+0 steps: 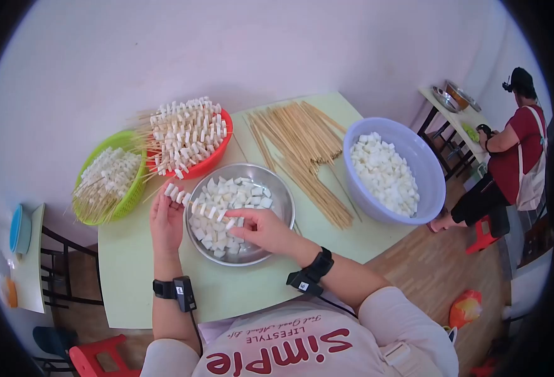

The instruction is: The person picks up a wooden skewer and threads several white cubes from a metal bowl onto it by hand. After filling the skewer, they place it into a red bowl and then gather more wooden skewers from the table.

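Note:
My left hand [166,220] is closed around one end of a skewer, which slants down to the right. White pieces [203,208] sit spaced along that skewer, over a steel bowl [287,210]. At its lower right end, my right hand [261,231] pinches a white cube [230,223] between thumb and forefinger. Loose white cubes [217,237] fill much of the bowl beneath both hands.
Behind the bowl, a red basin [227,135] and a green basket [129,204] hold loaded skewers. Bare bamboo sticks [302,138] lie on the table [132,276] beside a lavender tub [437,182] of white cubes. Another person [522,151] stands at a far table.

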A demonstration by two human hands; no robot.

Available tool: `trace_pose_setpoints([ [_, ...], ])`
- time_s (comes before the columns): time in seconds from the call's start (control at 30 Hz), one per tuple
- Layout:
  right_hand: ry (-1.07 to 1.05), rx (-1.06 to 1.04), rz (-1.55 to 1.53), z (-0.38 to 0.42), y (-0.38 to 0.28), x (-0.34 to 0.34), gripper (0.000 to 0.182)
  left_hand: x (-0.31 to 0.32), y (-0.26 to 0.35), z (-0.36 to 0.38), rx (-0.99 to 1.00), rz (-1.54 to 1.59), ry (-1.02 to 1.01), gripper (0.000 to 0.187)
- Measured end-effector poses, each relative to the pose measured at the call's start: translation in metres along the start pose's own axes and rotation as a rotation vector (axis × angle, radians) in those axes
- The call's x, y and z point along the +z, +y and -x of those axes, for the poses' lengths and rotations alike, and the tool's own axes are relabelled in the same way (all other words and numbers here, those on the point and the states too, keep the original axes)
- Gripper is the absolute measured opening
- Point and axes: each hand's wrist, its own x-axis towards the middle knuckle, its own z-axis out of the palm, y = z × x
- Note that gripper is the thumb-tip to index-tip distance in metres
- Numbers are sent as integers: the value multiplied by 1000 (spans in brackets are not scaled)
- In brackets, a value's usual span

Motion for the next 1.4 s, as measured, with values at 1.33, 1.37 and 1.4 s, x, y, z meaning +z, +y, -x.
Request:
trace_pose_setpoints([
  [1.33,161,-43,170,14,-24,4,51,12,12,-1,26,-203,33,50],
  [1.37,162,-44,170,11,-20,3,51,16,13,-1,4,-225,-14,54],
  [1.4,214,-63,91,8,-13,2,55,19,12,0,-20,-247,-61,59],
])
